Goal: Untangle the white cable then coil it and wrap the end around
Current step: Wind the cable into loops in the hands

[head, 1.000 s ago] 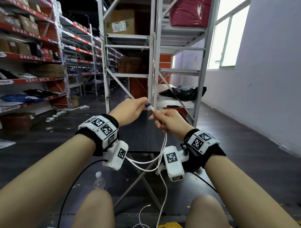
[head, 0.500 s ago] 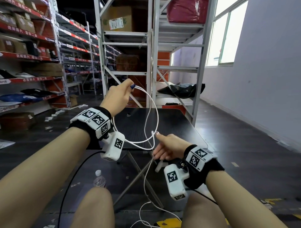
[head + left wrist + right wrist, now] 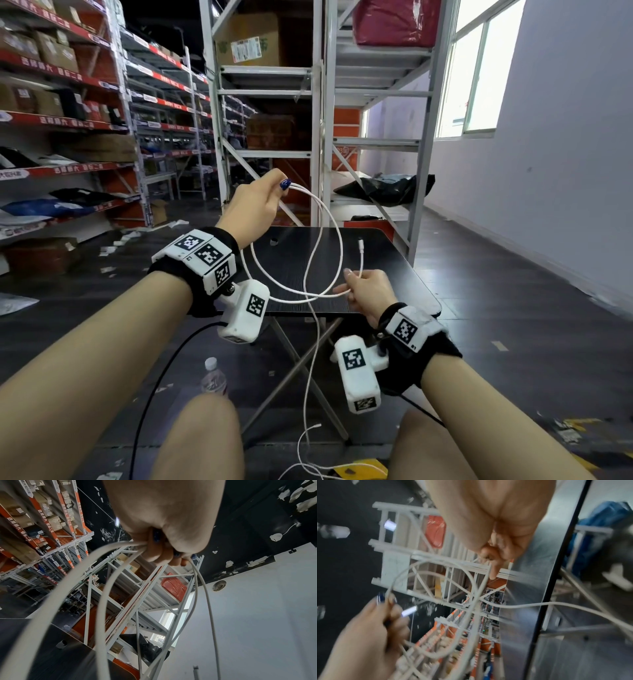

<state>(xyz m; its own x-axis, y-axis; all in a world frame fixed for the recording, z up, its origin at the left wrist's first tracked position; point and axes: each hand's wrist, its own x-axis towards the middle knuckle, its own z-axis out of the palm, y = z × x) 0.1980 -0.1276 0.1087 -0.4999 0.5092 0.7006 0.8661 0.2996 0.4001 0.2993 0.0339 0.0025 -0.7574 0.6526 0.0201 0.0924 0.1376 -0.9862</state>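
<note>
Black and matte, the folding table (image 3: 394, 274) sits just ahead of the person's knees, under both raised hands, likely as a place to set the finished coil. Above it the white cable (image 3: 337, 236) hangs in the air as loose loops between the two hands, none of it resting on the top; a long tail drops past the front edge and trails onto the floor, so much of the length is, I judge, not yet gathered.

The left hand (image 3: 255, 205) is held high with fingers and thumb curled tight around the gathered turns, serving as the anchor from which the loops hang. The right hand (image 3: 364, 291) is lower, just over the table's front edge, fingers curled and pinching the strand near its plug end (image 3: 360, 245), which sticks upward above the knuckles; this spacing sets the loop size for the next turn.

The head view alone shows the whole layout: loops, floor tail and plug. The left wrist view shows what the head view hides, several strands (image 3: 109, 582) bunched inside the fist and fanning downward. The right wrist view is motion-blurred; it shows the loop's curve (image 3: 412, 572) running toward the left hand, but the right fingers' exact grip is hard to read there.
</note>
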